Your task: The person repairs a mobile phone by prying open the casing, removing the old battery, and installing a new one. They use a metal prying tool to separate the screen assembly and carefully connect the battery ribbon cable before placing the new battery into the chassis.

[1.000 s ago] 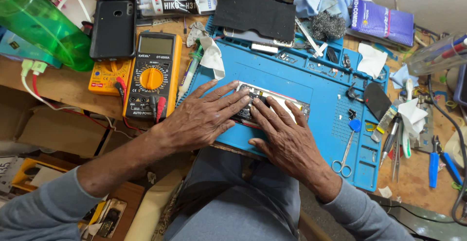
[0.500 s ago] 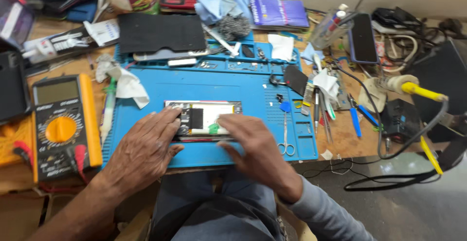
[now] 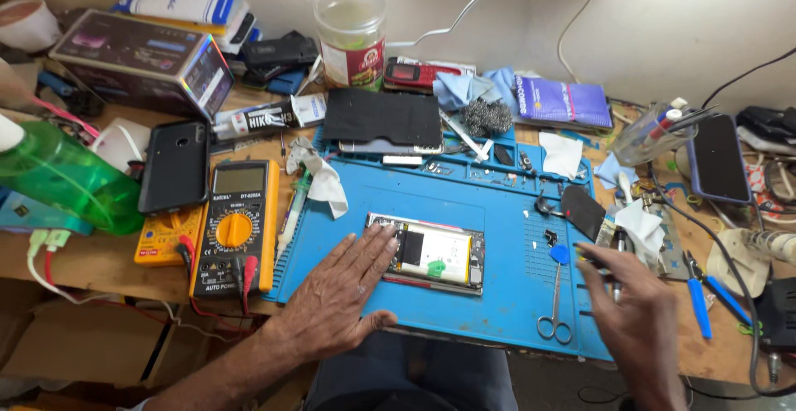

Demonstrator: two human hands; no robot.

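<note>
An opened phone (image 3: 427,253), its back off and its battery and board showing, lies in the middle of a blue work mat (image 3: 497,204). My left hand (image 3: 340,295) rests flat on the mat, and its fingertips touch the phone's left end. My right hand (image 3: 634,311) hovers over the mat's right edge, away from the phone. Its fingers are stretched toward small tools beside a black pad (image 3: 584,210), and nothing is seen in its grip. Small scissors (image 3: 554,295) lie just left of that hand.
A yellow multimeter (image 3: 235,228) with leads sits left of the mat, next to a black phone case (image 3: 174,166) and a green bottle (image 3: 58,179). A black cloth (image 3: 381,116), a jar (image 3: 351,21) and a box (image 3: 141,50) stand behind. Blue-handled pliers (image 3: 696,295), another phone (image 3: 717,158) and cables lie right.
My right hand has left the phone and moved right to the mat's edge. My left hand stays at the phone's left end. The camera view has swung back left.
</note>
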